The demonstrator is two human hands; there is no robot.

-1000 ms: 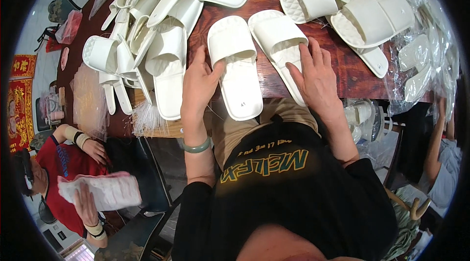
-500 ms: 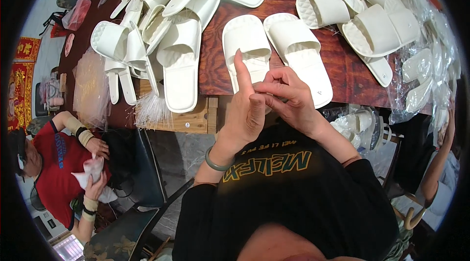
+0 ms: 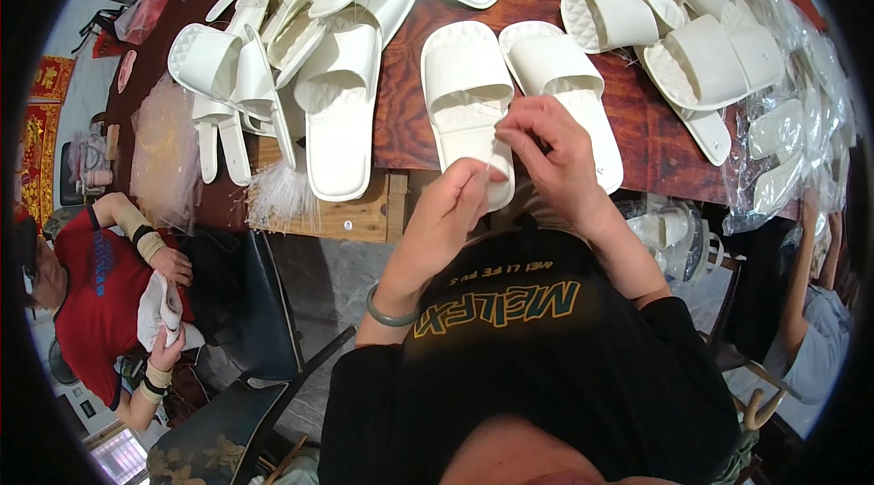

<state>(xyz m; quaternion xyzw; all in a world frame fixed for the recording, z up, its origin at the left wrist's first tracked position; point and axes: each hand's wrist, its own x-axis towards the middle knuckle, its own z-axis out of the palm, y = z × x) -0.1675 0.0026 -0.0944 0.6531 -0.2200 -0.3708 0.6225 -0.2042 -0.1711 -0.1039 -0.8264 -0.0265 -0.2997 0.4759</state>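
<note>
A pair of white slide slippers lies side by side at the table's front edge, the left slipper [image 3: 469,62] and the right slipper [image 3: 551,66] with toes pointing away from me. Over the heel of the left one, my left hand [image 3: 444,217] pinches a thin translucent plastic strand [image 3: 492,154] between thumb and fingers. My right hand [image 3: 557,157] pinches the strand's upper part, just above and to the right, near the inner edges of both slippers. Fine strands also show across the left slipper's opening. The strand's ends are too fine to make out.
White slippers are heaped at left [image 3: 337,112] and right [image 3: 706,62]. A bundle of translucent strands [image 3: 282,197] hangs over a wooden box [image 3: 364,217]. Plastic bags [image 3: 168,157] lie left; wrapped slippers [image 3: 774,153] lie right. A co-worker in red [image 3: 91,303] sits left, another person [image 3: 810,321] right.
My left hand's raised index finger has folded into a pinch and the hand has lowered. My right hand has moved up and right, apart from it. The co-worker's white cloth has shifted.
</note>
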